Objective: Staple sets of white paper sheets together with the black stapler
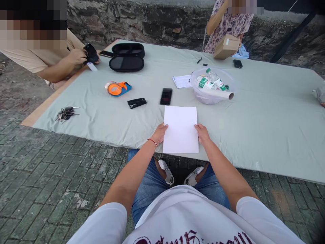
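White paper (180, 130), a sheet or a thin stack, lies in front of me at the near edge of the table. My left hand (160, 133) grips its left edge, thumb on top and fingers underneath. On the opposite edge, my right hand (202, 134) pinches it the same way. Just beyond the paper is a dark phone-like rectangle (166, 96), blurred out. To the left of that rests a black stapler (137, 103). An orange and blue tape dispenser (117, 88) sits farther left.
A plastic basin (203, 98) holds bottles and a paper roll, beside a printed sheet (182, 81). Keys (66, 114) lie left; an unzipped black case (127, 63) stands behind. One person at left handles a black object; another at the back holds a cardboard box (226, 46).
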